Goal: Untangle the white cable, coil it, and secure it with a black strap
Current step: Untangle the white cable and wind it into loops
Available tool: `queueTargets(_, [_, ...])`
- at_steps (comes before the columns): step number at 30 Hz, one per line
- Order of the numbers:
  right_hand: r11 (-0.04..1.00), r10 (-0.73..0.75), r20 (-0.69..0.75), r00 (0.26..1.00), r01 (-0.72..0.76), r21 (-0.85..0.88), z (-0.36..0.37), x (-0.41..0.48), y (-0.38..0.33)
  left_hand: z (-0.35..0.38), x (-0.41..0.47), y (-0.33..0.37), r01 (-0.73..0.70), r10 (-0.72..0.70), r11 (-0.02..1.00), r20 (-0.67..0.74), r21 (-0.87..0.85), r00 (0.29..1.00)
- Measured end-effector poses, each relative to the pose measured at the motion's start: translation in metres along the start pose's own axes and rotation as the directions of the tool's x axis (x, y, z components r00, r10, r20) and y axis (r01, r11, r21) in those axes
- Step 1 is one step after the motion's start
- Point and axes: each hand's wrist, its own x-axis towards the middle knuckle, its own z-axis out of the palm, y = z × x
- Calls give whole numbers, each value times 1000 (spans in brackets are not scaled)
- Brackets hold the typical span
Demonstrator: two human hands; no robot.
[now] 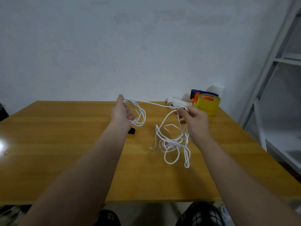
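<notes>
My left hand (pixel 121 112) is raised over the wooden table (pixel 65 144) and holds several coiled loops of the white cable (pixel 172 144), which hang round its thumb and fingers. From there a taut strand runs right to my right hand (pixel 194 121), which pinches the cable between thumb and forefinger. Below my right hand the rest of the cable dangles in a tangled bunch down to the tabletop. A small black strap (pixel 132 130) lies on the table just under my left wrist, partly hidden by it.
A yellow tape roll in a blue and orange dispenser (pixel 206 101) stands at the table's far right. A white rolled object (pixel 176 104) lies beside it. A grey metal shelf (pixel 276 79) stands to the right. A white wall is behind.
</notes>
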Motion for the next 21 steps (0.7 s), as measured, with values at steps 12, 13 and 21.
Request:
queueTargets(12, [875,230,151,961,-272,401,-4,-3,-13,-9,8,-16,21,-9,994,-118,103,993])
queueTargets(13, [926,197,128,972,-228,300,-6,-3,-11,-9,8,-15,14,0,994,-127,105,992])
queueTargets(21, [934,-34,-64,997,9,-357,-36,5,15,-12,11,8,-69,80,994,-135,84,988])
